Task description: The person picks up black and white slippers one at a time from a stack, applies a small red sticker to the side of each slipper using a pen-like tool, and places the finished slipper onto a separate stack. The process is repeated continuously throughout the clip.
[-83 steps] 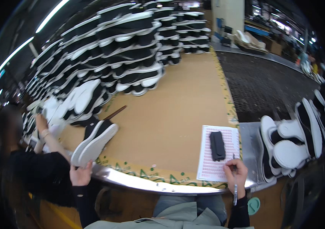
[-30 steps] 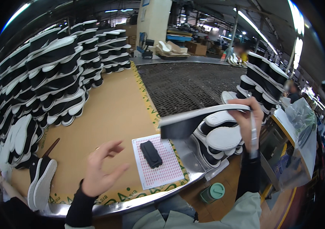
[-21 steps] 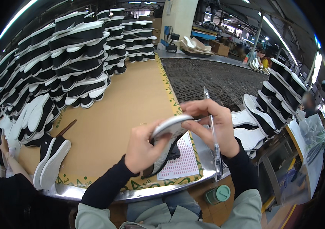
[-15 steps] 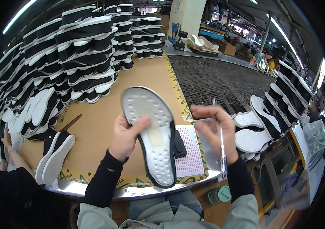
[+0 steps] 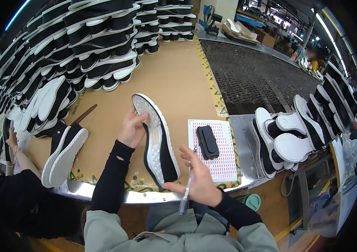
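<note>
My left hand (image 5: 132, 129) grips a shoe sole (image 5: 166, 145) with its thumb on the dimpled grey-white inner face. The sole stands tilted on its edge, showing its black side wall and white bottom rim. My right hand (image 5: 200, 181) is at the sole's near end, its thumb against or very close to it. Tucked among that hand's fingers is a slim, clear and silvery pen (image 5: 184, 199), pointing down past the table edge. Right of the sole lies a white sheet of small red marks (image 5: 227, 161), with a black oblong case (image 5: 207, 143) on it.
Tall stacks of black-and-white soles (image 5: 99, 42) crowd the back left. More soles (image 5: 291, 148) pile up at the right, beside a dark mesh conveyor (image 5: 245, 69). A pair of soles (image 5: 67, 153) and a brown stick (image 5: 85, 113) lie left; another person's arm (image 5: 21, 157) reaches in there.
The sole has turned from facing me to a tilt that shows its side. My right hand has come down and left to its near end. The black case now lies in full view.
</note>
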`<state>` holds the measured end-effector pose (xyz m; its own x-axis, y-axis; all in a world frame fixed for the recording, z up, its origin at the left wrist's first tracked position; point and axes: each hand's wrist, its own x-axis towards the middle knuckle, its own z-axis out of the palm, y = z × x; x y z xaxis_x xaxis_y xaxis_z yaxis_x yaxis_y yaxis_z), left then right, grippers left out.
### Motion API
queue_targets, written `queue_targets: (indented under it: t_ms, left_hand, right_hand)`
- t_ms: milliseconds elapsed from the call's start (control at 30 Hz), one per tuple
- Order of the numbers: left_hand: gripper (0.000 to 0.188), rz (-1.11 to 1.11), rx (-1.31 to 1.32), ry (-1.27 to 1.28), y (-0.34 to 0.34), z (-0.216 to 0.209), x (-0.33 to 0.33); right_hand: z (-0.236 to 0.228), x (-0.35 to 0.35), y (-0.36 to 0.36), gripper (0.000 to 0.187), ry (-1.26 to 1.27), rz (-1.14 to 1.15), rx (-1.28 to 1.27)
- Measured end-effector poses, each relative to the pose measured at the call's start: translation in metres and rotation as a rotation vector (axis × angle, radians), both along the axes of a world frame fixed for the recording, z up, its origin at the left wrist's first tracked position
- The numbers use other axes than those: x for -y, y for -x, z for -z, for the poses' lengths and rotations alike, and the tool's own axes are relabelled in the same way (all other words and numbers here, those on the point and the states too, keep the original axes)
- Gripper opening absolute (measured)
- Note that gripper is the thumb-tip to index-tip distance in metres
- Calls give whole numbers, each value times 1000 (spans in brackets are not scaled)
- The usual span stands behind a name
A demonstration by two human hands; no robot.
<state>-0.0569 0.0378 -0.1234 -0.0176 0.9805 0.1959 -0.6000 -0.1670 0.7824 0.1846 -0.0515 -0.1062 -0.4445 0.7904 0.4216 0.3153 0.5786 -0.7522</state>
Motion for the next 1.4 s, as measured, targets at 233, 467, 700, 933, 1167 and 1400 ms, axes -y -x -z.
queue_targets:
  t_ms: [233,467,700,933,1167,1400]
  left_hand:
    - [69,-485,-619,-46,14,12,9]
    - [58,-373,-1407,-439,-3,-24,29]
    - [39,-398,-1346,-444,-6,-15,27]
    - [25,-435,-1339,-464,-3,-16,27]
    - [20,-336,-1235,-489,2,-19,28]
    - [20,-324,-1231,-495,-2,-26,37]
  right_hand:
    - [6,4,12,89,-56,-5,-2]
    - [1,-9,-18,68,116,-11,-51]
    - [-9,-35,-32,55,220,62,-453]
    - [-10,-30,-32,31,281,131,-451]
    - [0,-30,-39,22,218,197,-424]
    - [11,-34,-68,25,235,311,-426]
